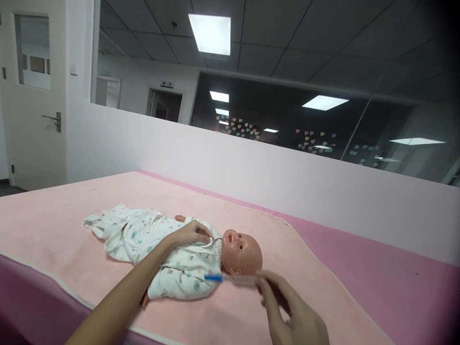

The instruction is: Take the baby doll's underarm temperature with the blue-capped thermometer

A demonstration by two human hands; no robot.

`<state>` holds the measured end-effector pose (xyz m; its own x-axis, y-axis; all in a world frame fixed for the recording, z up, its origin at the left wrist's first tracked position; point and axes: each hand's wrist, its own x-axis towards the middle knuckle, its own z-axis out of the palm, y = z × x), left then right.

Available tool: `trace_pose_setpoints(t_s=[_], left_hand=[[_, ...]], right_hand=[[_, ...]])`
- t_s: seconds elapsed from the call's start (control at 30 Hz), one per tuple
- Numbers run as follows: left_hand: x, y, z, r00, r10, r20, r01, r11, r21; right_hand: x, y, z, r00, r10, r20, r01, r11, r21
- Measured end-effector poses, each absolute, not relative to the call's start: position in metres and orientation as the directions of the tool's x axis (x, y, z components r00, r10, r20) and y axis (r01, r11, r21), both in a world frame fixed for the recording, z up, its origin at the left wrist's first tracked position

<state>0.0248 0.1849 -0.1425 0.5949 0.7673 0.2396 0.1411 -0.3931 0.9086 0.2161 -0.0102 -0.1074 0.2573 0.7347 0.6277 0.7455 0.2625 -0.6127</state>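
Note:
A baby doll (244, 254) lies on its back on the pink mat, its head to the right and its face up. It wears a white printed romper (187, 261). My left hand (192, 233) rests on the doll's chest, with fingers pinched on the romper's front edge near the collar. In my right hand (287, 306), between thumb and fingers, is a slim clear stick with a blue end (214, 278), thermometer-like but blurred by motion. Its blue end points left, over the doll's near shoulder. The stick's other end is hidden by my fingers.
The pink mat (309, 292) covers a padded surface with a darker pink border (359, 249). Behind it runs a white low wall (251, 167) topped by glass windows. A white door (36, 120) stands at the far left.

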Motion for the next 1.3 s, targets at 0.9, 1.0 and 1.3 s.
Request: trace_pose_setpoints(t_s=[0.9,1.0,1.3], left_hand=[[0.023,0.170,-0.127,0.598,0.768,0.228,0.186,-0.410,0.893],[0.023,0.171,-0.128,0.600,0.767,0.226,0.202,-0.419,0.885],[0.023,0.171,-0.130,0.564,0.807,0.177,0.227,-0.357,0.906]], right_hand=[[0.154,0.022,-0.049,0.287,0.783,0.553,0.113,0.545,-0.831],[0.155,0.025,-0.050,0.279,0.795,0.539,0.081,0.540,-0.838],[0.152,0.032,-0.049,0.331,0.823,0.462,-0.110,0.520,-0.847]])
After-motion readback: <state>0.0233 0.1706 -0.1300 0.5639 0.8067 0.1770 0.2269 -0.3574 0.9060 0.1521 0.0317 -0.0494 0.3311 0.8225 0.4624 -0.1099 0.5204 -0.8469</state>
